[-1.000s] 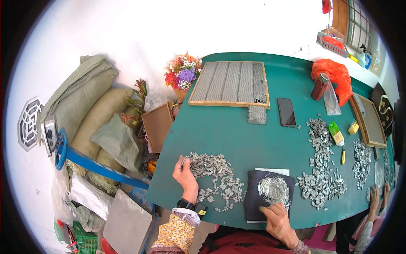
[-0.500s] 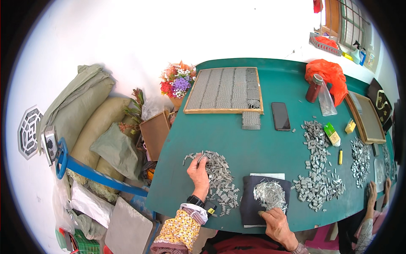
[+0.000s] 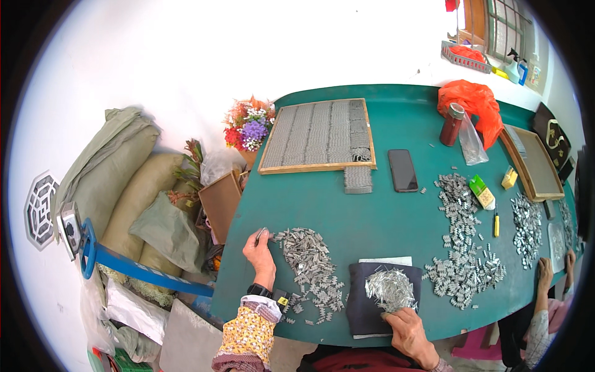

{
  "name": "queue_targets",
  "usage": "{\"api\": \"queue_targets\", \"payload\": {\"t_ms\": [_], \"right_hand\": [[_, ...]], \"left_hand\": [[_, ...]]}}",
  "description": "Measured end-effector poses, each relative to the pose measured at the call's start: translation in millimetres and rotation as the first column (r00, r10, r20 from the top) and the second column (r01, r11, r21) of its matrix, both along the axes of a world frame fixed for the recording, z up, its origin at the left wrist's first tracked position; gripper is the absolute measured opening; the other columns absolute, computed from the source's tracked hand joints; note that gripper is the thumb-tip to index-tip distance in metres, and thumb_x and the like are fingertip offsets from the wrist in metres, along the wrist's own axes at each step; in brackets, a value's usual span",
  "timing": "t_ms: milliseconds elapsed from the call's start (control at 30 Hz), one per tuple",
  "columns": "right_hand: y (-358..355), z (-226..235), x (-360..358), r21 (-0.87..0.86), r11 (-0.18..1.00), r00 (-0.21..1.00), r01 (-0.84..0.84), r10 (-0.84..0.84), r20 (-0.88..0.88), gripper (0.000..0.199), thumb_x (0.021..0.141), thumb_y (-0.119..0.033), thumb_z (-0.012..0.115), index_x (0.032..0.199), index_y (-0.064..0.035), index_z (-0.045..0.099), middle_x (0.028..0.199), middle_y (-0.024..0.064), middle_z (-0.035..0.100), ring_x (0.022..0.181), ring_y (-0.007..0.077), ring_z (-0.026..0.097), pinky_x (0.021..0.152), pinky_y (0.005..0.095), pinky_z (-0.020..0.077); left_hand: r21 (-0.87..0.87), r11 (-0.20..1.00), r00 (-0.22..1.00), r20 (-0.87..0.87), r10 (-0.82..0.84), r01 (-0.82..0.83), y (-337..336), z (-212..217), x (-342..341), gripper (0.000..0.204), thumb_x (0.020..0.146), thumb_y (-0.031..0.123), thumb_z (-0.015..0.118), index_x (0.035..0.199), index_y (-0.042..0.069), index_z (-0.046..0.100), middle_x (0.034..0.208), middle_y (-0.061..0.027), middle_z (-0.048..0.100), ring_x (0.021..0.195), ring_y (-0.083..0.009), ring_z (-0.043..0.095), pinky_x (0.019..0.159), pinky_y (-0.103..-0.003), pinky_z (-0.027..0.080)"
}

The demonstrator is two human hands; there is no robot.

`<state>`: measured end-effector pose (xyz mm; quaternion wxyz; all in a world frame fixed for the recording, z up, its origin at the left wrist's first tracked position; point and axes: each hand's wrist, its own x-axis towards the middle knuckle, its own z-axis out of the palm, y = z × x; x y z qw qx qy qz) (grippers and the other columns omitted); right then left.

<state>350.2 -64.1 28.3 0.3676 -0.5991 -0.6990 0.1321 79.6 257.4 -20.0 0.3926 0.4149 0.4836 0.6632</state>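
Note:
My left hand is pinched on a small grey metal piece at its fingertips, just left of a heap of small grey metal pieces. A watch and a patterned sleeve cover that wrist and forearm. On a folded dark cloth lies a pile of thin shiny metal pins. My right hand is at the near edge of the pin pile, thumb and finger pressed together; what they hold, if anything, is too small to make out.
A wooden-framed tray holds rows of grey pieces at the back, near a phone. Further right are more metal heaps, a red flask and another person's hands. Sacks and a blue bar stand left.
My left hand has moved left and slightly down, off the heap's upper edge, with a small metal piece in its fingers. My right hand has stayed by the pins. The view has shifted slightly.

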Motion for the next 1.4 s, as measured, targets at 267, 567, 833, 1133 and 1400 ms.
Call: {"api": "queue_targets", "payload": {"t_ms": [267,567,833,1133,1400], "right_hand": [[2.5,3.4,-3.4,0.015,1.000,0.999,0.004,-0.004,-0.038,0.038,0.066,0.011,0.058,0.101,0.0007,0.068,0.080,0.0119,0.062,0.074,0.0296,0.057,0.068,0.0385,0.0490],[3.3,0.7,-4.7,0.038,0.999,0.997,-0.002,0.005,-0.083,0.033,0.069,0.012,0.059,0.098,0.0007,0.068,0.079,0.0119,0.062,0.072,0.0299,0.056,0.065,0.0390,0.0472],[-11.1,4.3,-3.6,0.054,0.998,0.996,0.035,-0.031,-0.081,0.031,0.070,0.012,0.059,0.097,0.0002,0.068,0.080,0.0117,0.063,0.072,0.0306,0.057,0.065,0.0389,0.0474],[1.8,18.9,-13.1,0.080,0.997,0.987,-0.018,0.031,-0.157,0.032,0.075,0.010,0.062,0.106,0.0019,0.063,0.079,0.0136,0.062,0.072,0.0310,0.057,0.065,0.0393,0.0476],[6.8,10.6,-32.6,-0.023,0.998,0.945,0.055,-0.059,-0.320,0.025,0.087,-0.004,0.062,0.111,-0.0008,0.059,0.092,0.0201,0.063,0.086,0.0400,0.062,0.075,0.0460,0.0516]], "left_hand": [[-0.045,0.959,0.960,0.011,-0.279,0.279,-14.8,9.5,41.2,0.013,0.086,0.001,0.068,0.097,-0.006,0.069,0.083,-0.0081,0.071,0.076,-0.0135,0.065,0.074,-0.027,0.050],[-0.102,0.991,0.988,0.132,-0.076,0.090,-99.7,27.7,36.6,0.012,0.085,-0.002,0.068,0.096,-0.007,0.069,0.086,-0.0119,0.071,0.078,-0.0180,0.067,0.078,-0.030,0.052],[-0.090,0.992,0.995,0.048,-0.084,0.088,-120.8,33.1,47.0,0.011,0.087,-0.002,0.066,0.097,-0.007,0.069,0.085,-0.0108,0.070,0.078,-0.0150,0.066,0.074,-0.027,0.052],[-0.273,0.781,0.822,0.294,-0.488,0.562,-203.9,65.8,60.6,0.015,0.092,-0.001,0.060,0.103,-0.011,0.063,0.089,-0.0204,0.069,0.076,-0.0287,0.071,0.060,-0.036,0.061],[-0.367,0.524,0.605,0.153,-0.781,0.769,-238.3,79.3,77.0,0.015,0.090,0.003,0.061,0.099,-0.007,0.067,0.070,-0.0126,0.067,0.056,-0.0157,0.063,0.049,-0.026,0.048]]}}
